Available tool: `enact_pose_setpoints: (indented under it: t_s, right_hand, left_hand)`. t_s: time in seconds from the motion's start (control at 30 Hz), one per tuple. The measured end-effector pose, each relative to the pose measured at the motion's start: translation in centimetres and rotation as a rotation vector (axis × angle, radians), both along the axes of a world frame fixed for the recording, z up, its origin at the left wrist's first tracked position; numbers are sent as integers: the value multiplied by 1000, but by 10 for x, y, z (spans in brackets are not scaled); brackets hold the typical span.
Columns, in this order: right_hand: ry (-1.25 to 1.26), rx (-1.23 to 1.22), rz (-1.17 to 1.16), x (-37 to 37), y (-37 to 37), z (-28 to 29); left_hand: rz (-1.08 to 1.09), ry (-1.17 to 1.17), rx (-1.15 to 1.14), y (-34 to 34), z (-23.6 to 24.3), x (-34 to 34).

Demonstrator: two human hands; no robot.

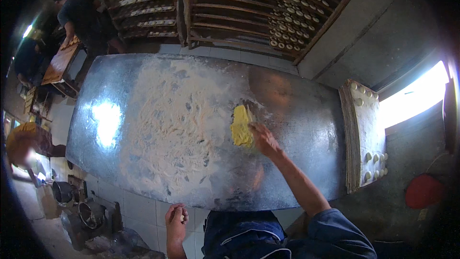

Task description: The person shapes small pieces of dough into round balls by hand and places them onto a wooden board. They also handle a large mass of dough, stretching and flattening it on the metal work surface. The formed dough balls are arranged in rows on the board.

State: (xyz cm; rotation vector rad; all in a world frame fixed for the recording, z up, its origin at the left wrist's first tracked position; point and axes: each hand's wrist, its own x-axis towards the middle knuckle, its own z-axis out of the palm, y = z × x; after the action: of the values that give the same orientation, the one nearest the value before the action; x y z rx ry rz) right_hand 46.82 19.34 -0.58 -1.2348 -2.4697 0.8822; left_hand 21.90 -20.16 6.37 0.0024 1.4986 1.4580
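Note:
A soft yellow mass point(242, 127), like margarine or dough, lies on the dark metal worktable point(306, 129). My right hand point(264, 139) reaches in from the lower right to the mass's right edge. Its fingers are closed; a thin pale edge shows beside them, but I cannot make out what they grip. My left hand point(177, 215) is low, just off the table's near edge, with its fingers curled in. Something small and pale shows at those fingers, too small to name. Left of the yellow mass, white flour point(167, 124) is spread widely over the tabletop.
Upright trays point(365, 134) with pale dough rounds stand at the table's right end. Racks point(235, 5) of dough rounds line the far side. Machinery point(91, 213) sits at lower left. One person point(84, 19) works at a wooden table point(60, 64) far left; others are nearby.

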Motion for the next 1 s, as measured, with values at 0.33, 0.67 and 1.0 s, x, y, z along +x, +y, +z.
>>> enact_pose_setpoints:
  t_s: [0.33,0.67,1.0]
  right_hand:
    - [228,273,-129,151,25,-11]
    - [256,108,-51,251,62,-46]
    - [-132,312,225,316,-54,-43]
  left_hand:
    - [-137,113,-43,55,7,41]
    - [-255,-75,-101,99,-16,185]
    - [-458,67,-134,173,32,276]
